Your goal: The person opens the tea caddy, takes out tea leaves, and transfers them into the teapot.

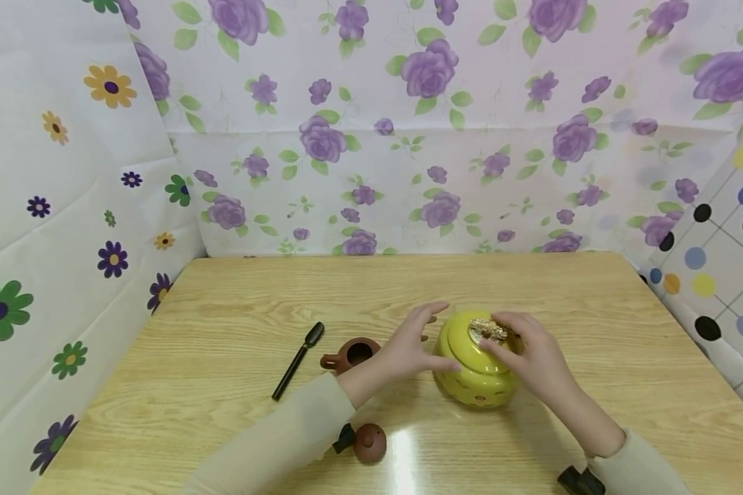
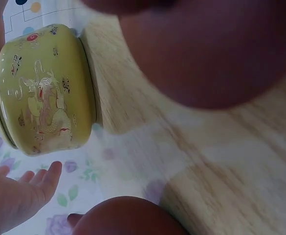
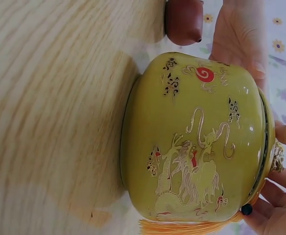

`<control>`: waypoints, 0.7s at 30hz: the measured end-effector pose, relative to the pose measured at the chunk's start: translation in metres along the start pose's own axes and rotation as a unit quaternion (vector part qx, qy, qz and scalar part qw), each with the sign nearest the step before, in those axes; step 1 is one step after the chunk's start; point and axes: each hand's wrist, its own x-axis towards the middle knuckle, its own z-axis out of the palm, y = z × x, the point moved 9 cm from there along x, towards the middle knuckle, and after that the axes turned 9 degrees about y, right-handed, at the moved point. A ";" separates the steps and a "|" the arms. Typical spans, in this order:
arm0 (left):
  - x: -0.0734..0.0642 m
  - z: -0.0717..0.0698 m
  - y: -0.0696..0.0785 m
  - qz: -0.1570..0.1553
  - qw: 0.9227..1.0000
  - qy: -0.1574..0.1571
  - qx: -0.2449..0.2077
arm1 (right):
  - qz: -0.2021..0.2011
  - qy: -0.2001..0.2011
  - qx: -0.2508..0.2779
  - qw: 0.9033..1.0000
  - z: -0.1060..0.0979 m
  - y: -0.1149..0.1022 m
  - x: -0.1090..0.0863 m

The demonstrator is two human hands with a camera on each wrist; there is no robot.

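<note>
A yellow lidded jar (image 1: 477,385) with a dragon design stands upright on the table, its lid (image 1: 461,340) in place. My right hand (image 1: 541,357) holds the gold knob (image 1: 489,330) on the lid between thumb and fingers. Over the jar's left side my left hand (image 1: 411,344) is spread, fingers apart and gripping nothing; its thumb reaches across the jar's front, and whether it touches cannot be told. Partly behind my left forearm sits a brown teapot (image 1: 349,354) with its mouth uncovered. A small brown teapot lid (image 1: 369,443) lies nearer to me.
A slim black tool with a scoop-like head (image 1: 298,361) lies left of the teapot. An orange tassel (image 3: 182,227) hangs at the jar's side. Flowered cloth (image 1: 359,137) backs the wooden table (image 1: 254,295), and patterned cloth borders both sides.
</note>
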 end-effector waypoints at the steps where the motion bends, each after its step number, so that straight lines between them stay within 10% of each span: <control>1: 0.001 0.001 -0.001 -0.004 1.000 -0.003 -0.003 | 0.003 0.000 0.000 1.000 0.000 0.001 0.000; 21: -0.001 0.015 -0.010 -0.027 0.999 -0.038 -0.018 | -0.048 0.028 -0.011 0.998 -0.001 -0.003 0.005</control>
